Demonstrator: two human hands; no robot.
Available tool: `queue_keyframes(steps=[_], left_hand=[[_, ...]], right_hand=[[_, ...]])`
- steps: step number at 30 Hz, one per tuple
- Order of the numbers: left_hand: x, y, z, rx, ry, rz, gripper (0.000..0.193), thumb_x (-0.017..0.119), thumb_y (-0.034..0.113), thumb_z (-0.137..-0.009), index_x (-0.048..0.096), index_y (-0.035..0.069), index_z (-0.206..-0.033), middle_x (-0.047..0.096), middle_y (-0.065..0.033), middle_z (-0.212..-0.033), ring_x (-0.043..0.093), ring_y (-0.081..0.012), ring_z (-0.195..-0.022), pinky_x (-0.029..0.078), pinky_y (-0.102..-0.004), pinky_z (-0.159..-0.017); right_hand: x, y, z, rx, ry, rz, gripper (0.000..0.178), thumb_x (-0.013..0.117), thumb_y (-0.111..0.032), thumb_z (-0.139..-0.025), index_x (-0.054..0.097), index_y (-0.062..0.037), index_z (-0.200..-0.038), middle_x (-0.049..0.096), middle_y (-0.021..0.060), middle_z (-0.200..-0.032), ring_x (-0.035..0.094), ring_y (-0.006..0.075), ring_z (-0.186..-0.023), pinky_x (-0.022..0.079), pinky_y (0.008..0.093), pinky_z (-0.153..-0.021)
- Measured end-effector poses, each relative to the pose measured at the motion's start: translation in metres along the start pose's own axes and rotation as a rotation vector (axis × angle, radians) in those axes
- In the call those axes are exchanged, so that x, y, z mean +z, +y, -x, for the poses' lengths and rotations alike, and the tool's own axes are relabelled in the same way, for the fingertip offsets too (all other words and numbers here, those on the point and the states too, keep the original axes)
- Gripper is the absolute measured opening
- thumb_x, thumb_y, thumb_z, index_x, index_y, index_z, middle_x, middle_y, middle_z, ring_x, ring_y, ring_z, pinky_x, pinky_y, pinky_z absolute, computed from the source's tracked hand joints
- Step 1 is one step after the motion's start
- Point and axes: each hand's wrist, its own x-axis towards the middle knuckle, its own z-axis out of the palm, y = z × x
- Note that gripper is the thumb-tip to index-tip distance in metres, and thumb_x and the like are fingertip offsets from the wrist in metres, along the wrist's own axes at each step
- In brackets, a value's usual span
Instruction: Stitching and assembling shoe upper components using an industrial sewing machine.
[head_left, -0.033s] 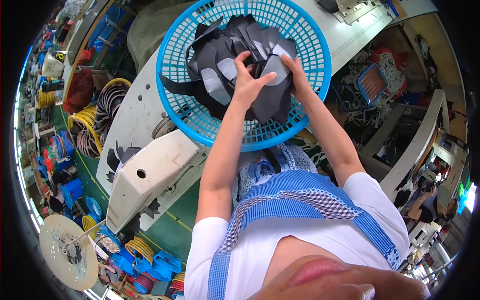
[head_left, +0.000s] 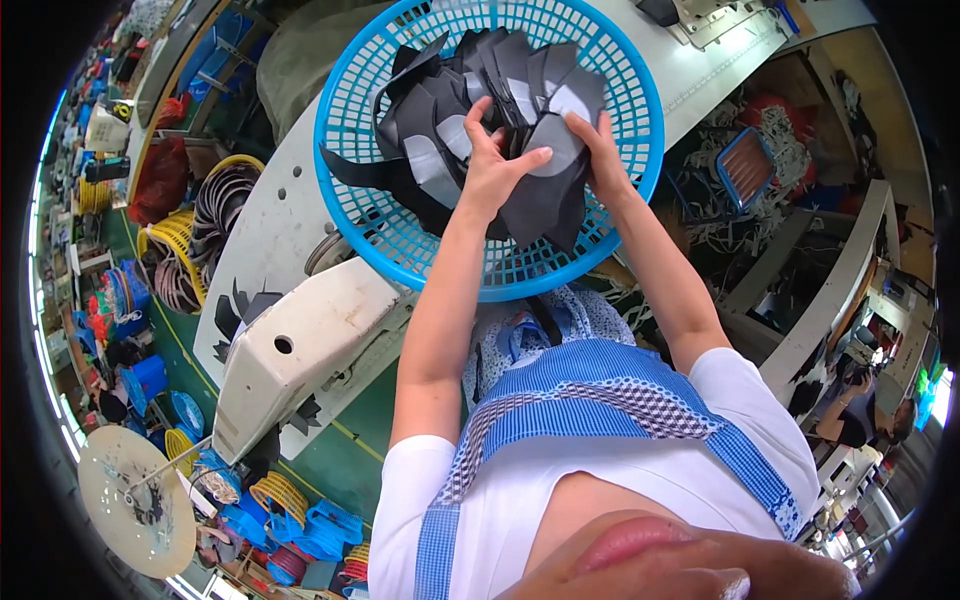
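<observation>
A blue plastic basket (head_left: pixel 640 190) holds a heap of flat black cut pieces (head_left: pixel 425 120), several with shiny grey patches. My left hand (head_left: pixel 490 165) is over the middle of the heap, thumb and forefinger spread apart. Its thumb tip reaches a grey-patched piece (head_left: pixel 553 143); its other fingers are partly hidden among the pieces. On the heap's right side, my right hand (head_left: pixel 604 165) grips the edge of a bunch of pieces, thumb on the near face and some fingers hidden behind.
The basket rests over a pale worktable (head_left: pixel 290 215). A cream sewing machine (head_left: pixel 300 345) stands left of my left arm, with loose black pieces (head_left: pixel 240 305) beside it. Yellow baskets (head_left: pixel 175 250) sit on the left, and a wooden frame (head_left: pixel 835 300) on the right.
My right hand has shifted slightly to the right, and the pieces at the heap's upper right have fanned out a little with it. My left hand has barely moved.
</observation>
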Motion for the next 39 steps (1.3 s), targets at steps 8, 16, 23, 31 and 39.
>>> queue_keyframes(steps=[8,16,23,31,39], left_hand=[[-0.004,0.044,0.027,0.214,-0.039,-0.174,0.084,0.081,0.028,-0.068,0.03,-0.001,-0.128,0.05,-0.009,-0.114,0.05,-0.0159,-0.105,0.041,-0.026,-0.09],[0.008,0.052,0.047,0.29,0.268,0.09,0.018,0.055,0.022,-0.092,0.058,0.005,-0.097,0.058,0.0021,-0.088,0.05,-0.0032,-0.078,0.041,-0.0182,-0.069],[-0.034,0.077,0.058,0.618,0.778,-0.609,0.032,0.055,0.03,-0.09,0.056,-0.002,-0.096,0.062,-0.0109,-0.084,0.058,-0.0231,-0.071,0.046,-0.0334,-0.068],[-0.013,0.083,0.058,0.205,0.112,-0.428,0.046,0.057,0.043,-0.087,0.057,0.002,-0.108,0.058,-0.0027,-0.086,0.053,-0.0126,-0.074,0.044,-0.0255,-0.068],[-0.032,0.076,0.059,0.046,0.05,0.095,0.049,0.04,0.043,-0.094,0.051,0.003,-0.121,0.06,-0.0105,-0.108,0.061,-0.0203,-0.095,0.05,-0.0324,-0.081]], right_hand=[[0.036,-0.029,0.048,-0.591,-0.102,0.37,0.086,0.073,-0.026,-0.071,0.022,-0.0001,-0.135,0.04,0.0153,-0.129,0.042,0.0241,-0.118,0.034,0.0325,-0.099],[0.024,-0.038,0.04,-0.088,-0.162,-0.328,0.044,0.06,-0.008,-0.078,0.046,-0.0062,-0.12,0.056,0.0111,-0.112,0.057,0.0189,-0.101,0.047,0.0319,-0.084],[-0.001,-0.065,0.053,0.171,-0.26,-0.577,0.024,0.057,-0.022,-0.082,0.065,-0.0032,-0.095,0.067,0.0088,-0.087,0.065,0.02,-0.072,0.054,0.0297,-0.068],[0.06,-0.085,0.039,0.234,-0.449,-0.231,0.022,0.06,-0.018,-0.078,0.065,-0.0038,-0.094,0.066,0.0077,-0.082,0.064,0.0154,-0.066,0.053,0.0261,-0.06],[0.123,-0.042,0.016,-0.439,-0.078,0.371,0.029,0.06,-0.019,-0.078,0.049,-0.0026,-0.099,0.055,0.0081,-0.092,0.052,0.0142,-0.086,0.043,0.0277,-0.075]])
